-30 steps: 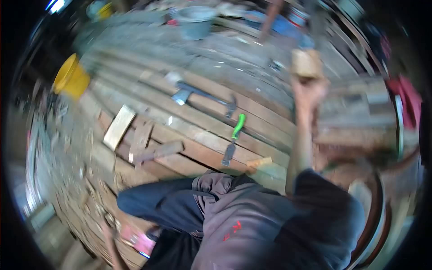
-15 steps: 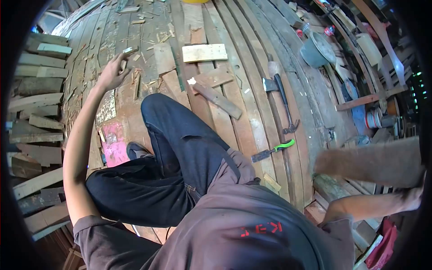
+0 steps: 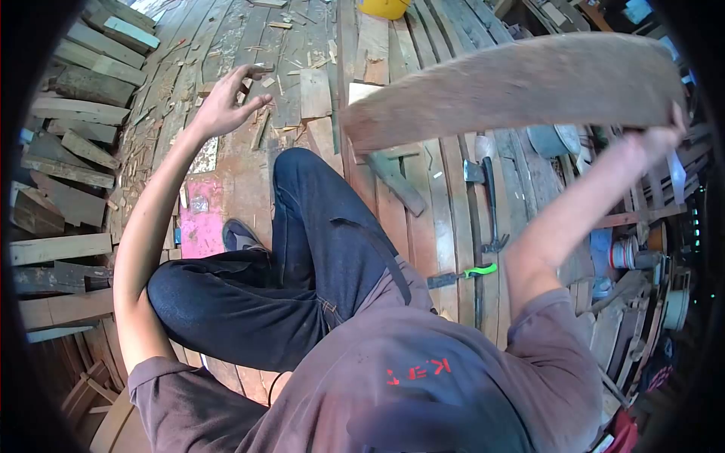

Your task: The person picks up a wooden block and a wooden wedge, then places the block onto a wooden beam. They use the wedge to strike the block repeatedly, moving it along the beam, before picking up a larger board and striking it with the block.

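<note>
My right hand [image 3: 655, 143] grips the right end of a long, rough brown wooden board [image 3: 521, 87]. The board is raised above the floor and stretches leftward across the upper right, hiding part of the floor and some wood pieces. My left hand [image 3: 226, 106] is empty, its fingers spread and slightly curled over the floorboards. Under the board's left end lies a short wood block [image 3: 396, 183]. To the right of it rest a hatchet [image 3: 476, 171], a claw hammer [image 3: 495, 241] and a chisel with a green handle [image 3: 477, 271].
Cut wood pieces [image 3: 72, 155] are stacked along the left side. Chips and offcuts are scattered over the plank floor [image 3: 445, 219]. A yellow bucket [image 3: 384, 7] stands at the top, a grey bucket [image 3: 555, 140] at right. A pink sheet [image 3: 202, 219] lies by my foot.
My right hand has swung the board up and leftward from the far right to over the floor in front of me. The left hand has opened out a little, and the view has shifted.
</note>
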Demonstrator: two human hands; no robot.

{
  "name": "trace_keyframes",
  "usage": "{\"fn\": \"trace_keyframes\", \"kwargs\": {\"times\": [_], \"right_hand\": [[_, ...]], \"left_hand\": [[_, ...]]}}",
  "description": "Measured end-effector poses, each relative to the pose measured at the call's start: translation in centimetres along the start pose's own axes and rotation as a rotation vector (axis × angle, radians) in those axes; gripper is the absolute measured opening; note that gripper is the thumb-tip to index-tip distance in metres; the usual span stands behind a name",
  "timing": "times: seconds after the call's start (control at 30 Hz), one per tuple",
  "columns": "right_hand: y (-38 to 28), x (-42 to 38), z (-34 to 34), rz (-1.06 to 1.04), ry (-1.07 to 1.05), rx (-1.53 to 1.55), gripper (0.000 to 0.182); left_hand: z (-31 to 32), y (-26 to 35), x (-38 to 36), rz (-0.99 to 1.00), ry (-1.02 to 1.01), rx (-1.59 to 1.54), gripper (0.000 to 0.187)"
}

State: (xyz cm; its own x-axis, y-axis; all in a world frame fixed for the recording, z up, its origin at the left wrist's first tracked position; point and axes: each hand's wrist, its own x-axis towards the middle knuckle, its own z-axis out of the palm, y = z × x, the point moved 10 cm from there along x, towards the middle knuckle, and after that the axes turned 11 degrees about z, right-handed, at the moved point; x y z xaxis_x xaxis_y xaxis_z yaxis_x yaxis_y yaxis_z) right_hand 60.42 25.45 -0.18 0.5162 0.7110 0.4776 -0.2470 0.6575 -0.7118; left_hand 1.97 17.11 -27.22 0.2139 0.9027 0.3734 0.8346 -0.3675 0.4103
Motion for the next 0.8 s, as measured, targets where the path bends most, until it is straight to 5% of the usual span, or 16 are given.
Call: {"fn": "trace_keyframes", "kwargs": {"times": [0.23, 0.5, 0.8], "right_hand": [[18.4, -3.0, 3.1, 0.257, 0.087, 0.166, 0.04], [26.2, -2.5, 5.6, 0.338, 0.063, 0.248, 0.03], [43.5, -3.5, 1.0, 0.652, 0.223, -0.023, 0.05]], "left_hand": [[3.4, -2.8, -0.9, 0.021, -0.05, 0.047, 0.077], [6.4, -5.8, -1.9, -0.059, -0.171, 0.023, 0.076], [7.5, -8.3, -0.8, -0.07, -0.168, 0.041, 0.073]]}}
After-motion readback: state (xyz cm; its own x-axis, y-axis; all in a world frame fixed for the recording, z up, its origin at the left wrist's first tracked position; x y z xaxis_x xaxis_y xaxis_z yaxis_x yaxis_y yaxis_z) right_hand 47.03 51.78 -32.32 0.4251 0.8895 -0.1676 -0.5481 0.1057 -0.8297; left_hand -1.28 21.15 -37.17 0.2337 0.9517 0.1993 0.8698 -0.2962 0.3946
